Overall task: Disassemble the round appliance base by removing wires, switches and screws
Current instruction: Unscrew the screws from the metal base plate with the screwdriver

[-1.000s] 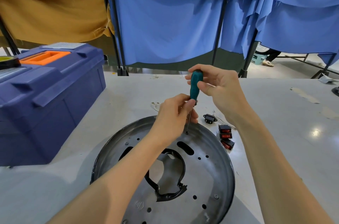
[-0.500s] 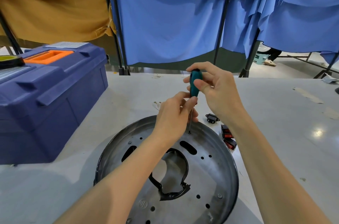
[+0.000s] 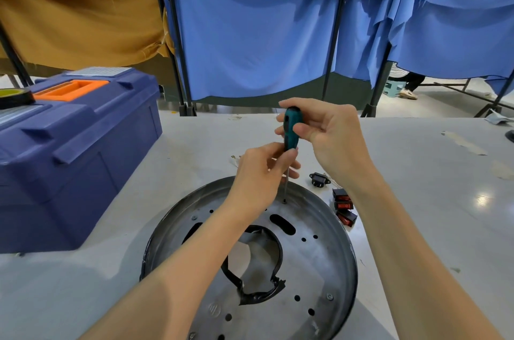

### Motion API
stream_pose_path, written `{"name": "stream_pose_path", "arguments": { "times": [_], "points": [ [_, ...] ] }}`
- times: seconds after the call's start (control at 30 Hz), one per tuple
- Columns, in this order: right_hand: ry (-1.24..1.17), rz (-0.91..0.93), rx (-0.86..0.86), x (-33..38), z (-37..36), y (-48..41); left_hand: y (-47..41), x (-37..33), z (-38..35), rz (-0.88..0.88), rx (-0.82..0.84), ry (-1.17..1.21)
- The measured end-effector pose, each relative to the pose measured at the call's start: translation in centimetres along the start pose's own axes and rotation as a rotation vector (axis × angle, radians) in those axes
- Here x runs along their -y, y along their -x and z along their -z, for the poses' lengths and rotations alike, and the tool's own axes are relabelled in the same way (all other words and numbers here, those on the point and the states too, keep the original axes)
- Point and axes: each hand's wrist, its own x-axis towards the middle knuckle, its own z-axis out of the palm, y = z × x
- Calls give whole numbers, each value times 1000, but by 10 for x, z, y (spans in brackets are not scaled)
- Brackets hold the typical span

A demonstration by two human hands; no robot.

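Both hands share one grip on a small screwdriver [image 3: 290, 128]. The right hand [image 3: 333, 139] curls fingers and thumb round the top of the teal handle. The left hand [image 3: 258, 175] pinches the handle's lower end, where the thin metal shaft begins. The tool stands nearly upright, with its tip set on the round appliance base [image 3: 328, 256] just inside the far rim, directly below the grip.

The base is a shallow dish of dull grey sheet metal with a raised rim, pierced by many small round holes and one oblong slot. A large ragged opening in its middle is edged with a bent black strip. A screw head [image 3: 329, 296] shows near its right rim. The base lies flat by the near edge of the table [image 3: 417, 172], about midway along it.

Just off the base's right side, three black rocker switches [image 3: 344, 207] with red faces lie in a short row. A black power socket [image 3: 319, 180] lies a little farther back. A dark blue plastic toolbox [image 3: 83, 158] with an orange recess in its lid stands toward the table's left edge, with a roll of tape [image 3: 14, 96] on top.

The table top is pale grey, smooth and slightly glossy. Beyond its far edge hang blue cloth [image 3: 250, 47] and mustard cloth [image 3: 78, 19] on black poles.
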Motion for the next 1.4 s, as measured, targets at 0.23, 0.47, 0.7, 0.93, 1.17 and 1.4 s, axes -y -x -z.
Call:
{"name": "stream_pose_path", "arguments": {
  "times": [0.23,0.47,0.7,0.93,1.17,1.4],
  "points": [
    [94,23,30,5,-4,-1,0,2,-1,17,-53,-55],
    [78,26,-66,2,-6,-1,0,0,1,22,18,22],
    [160,15,24,0,-2,-3,0,2,-1,36,-12,-50],
    [138,29,-37,0,-6,-2,0,-1,2,55,7,1],
    [139,27,64,3,-7,-3,0,2,1,54,-16,-32],
    [105,28,-18,3,-9,-1,1,1,3,27,18,18]
  ]
}}
